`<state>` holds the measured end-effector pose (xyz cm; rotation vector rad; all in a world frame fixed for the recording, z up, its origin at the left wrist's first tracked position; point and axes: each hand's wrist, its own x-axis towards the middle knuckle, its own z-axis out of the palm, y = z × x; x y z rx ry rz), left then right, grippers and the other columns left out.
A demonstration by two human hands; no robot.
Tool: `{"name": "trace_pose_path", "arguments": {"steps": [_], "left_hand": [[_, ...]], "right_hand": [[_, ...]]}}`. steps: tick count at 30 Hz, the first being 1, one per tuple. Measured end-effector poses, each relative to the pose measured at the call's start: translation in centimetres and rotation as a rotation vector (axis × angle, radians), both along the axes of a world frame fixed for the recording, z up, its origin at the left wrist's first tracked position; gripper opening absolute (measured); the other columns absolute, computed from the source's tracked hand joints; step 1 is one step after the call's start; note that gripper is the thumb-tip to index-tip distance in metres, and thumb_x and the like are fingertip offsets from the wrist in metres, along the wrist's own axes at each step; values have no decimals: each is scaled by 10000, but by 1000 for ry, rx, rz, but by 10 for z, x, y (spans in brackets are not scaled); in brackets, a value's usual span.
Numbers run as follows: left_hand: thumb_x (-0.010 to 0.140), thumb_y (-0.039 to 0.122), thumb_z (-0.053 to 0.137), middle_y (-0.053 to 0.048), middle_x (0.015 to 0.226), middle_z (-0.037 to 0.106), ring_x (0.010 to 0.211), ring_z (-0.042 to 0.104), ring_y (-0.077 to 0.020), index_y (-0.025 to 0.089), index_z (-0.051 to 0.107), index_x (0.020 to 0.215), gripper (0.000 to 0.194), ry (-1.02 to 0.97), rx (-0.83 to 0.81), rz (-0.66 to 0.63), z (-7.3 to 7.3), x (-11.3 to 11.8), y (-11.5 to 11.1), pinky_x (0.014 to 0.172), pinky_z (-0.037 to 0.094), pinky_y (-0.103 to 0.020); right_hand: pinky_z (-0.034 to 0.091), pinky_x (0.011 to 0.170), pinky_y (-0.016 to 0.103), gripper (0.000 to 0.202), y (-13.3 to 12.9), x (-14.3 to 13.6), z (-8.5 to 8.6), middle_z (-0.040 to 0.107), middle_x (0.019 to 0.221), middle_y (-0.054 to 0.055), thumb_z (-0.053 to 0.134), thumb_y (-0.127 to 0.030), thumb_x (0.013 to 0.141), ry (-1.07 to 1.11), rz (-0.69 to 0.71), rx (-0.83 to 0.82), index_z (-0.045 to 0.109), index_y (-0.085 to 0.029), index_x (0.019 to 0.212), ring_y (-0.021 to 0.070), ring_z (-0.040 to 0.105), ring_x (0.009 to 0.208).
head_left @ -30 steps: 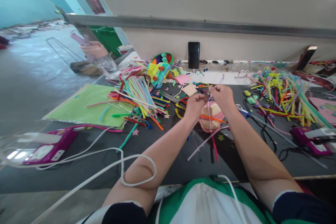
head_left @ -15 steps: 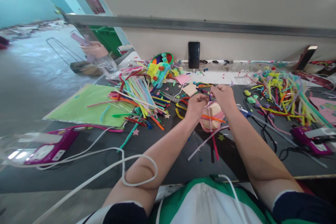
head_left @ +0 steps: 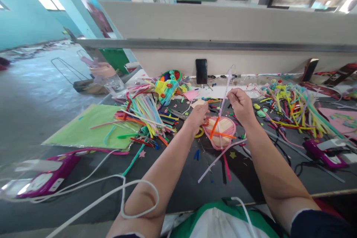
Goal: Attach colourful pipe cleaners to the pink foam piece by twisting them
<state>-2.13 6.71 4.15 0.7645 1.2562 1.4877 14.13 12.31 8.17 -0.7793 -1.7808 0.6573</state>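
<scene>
A piece with a pink pipe-cleaner rim and a pale centre [head_left: 226,123] lies on the dark table between my hands. Orange pipe cleaners [head_left: 224,134] and lilac ones cross over it. My right hand [head_left: 240,107] is closed, its thumb and fingertips pinching a lilac pipe cleaner [head_left: 224,98] that stands up from the piece's top edge. At the piece's left edge, my left hand [head_left: 197,118] has its fingers loosely apart, and I see nothing held in them. A longer lilac pipe cleaner [head_left: 209,169] and a pink strip [head_left: 227,167] lie in front of the piece.
Pipe cleaners are heaped at left [head_left: 146,113] and right [head_left: 295,108]. A green sheet in plastic [head_left: 80,126] lies far left. Purple power strips [head_left: 50,174] sit on both sides, with a white cable [head_left: 106,189] looping over my left forearm. A phone [head_left: 201,71] leans on the partition.
My hands, close together above the piece before, have moved apart. The lilac pipe cleaner now stands upright at my right fingertips, and more of the piece shows. The view has tilted up.
</scene>
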Motion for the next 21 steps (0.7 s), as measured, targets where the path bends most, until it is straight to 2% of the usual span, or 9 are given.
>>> {"name": "trace_pose_path", "arguments": {"steps": [2, 3, 6, 9, 11, 13, 17, 21], "left_hand": [[744, 645, 604, -76, 816, 664, 640, 637, -167, 171, 573, 956, 520, -109, -177, -195, -1, 2, -1, 571, 453, -262], [745, 667, 584, -83, 833, 668, 655, 645, -177, 175, 572, 968, 541, -157, -208, -270, -2, 5, -3, 583, 463, -274], [731, 657, 611, -93, 835, 670, 700, 650, -187, 168, 613, 957, 539, -265, -163, -461, -7, 18, -7, 625, 484, -294], [697, 523, 731, -71, 765, 641, 658, 627, -160, 129, 650, 924, 462, -345, -64, -569, -10, 27, -11, 662, 498, -301], [671, 402, 790, -34, 707, 607, 602, 599, -128, 121, 648, 881, 378, -382, 29, -551, -10, 29, -12, 660, 503, -291], [657, 327, 806, -4, 666, 585, 559, 575, -102, 130, 626, 827, 316, -379, 121, -462, -10, 28, -11, 638, 503, -273], [653, 305, 794, 18, 617, 575, 502, 543, -76, 138, 591, 757, 282, -283, 243, -239, -11, 25, -5, 547, 460, -217], [647, 337, 783, 29, 596, 571, 468, 529, -73, 141, 587, 750, 296, -218, 263, -114, -13, 25, -2, 512, 441, -217]], "right_hand": [[378, 617, 279, 241, 3, 4, 0, 557, 735, 24, 494, -420, 863, 60, 15, 16, 581, -200, 816, 153, 486, 658], [381, 623, 282, 233, 5, 6, -1, 561, 748, 26, 507, -418, 861, 93, 32, 22, 585, -203, 813, 155, 490, 667], [376, 619, 279, 194, 9, 8, -5, 556, 749, 14, 549, -389, 857, 203, 129, 26, 600, -210, 802, 142, 475, 651], [363, 599, 272, 175, 13, 10, -6, 546, 720, 0, 580, -377, 847, 297, 210, -3, 608, -212, 795, 127, 449, 616], [362, 588, 269, 195, 15, 11, -6, 545, 711, -2, 591, -402, 834, 329, 191, -28, 608, -213, 790, 124, 441, 605], [368, 586, 268, 222, 17, 11, -6, 556, 727, 1, 591, -432, 823, 352, 130, -55, 609, -212, 794, 123, 440, 603], [378, 588, 257, 245, 22, 4, -11, 593, 793, 8, 560, -438, 825, 467, 77, -188, 622, -207, 878, 107, 453, 595], [359, 542, 248, 280, 24, -6, -19, 591, 728, -1, 567, -450, 780, 490, 23, -346, 627, -192, 873, 102, 454, 549]]}}
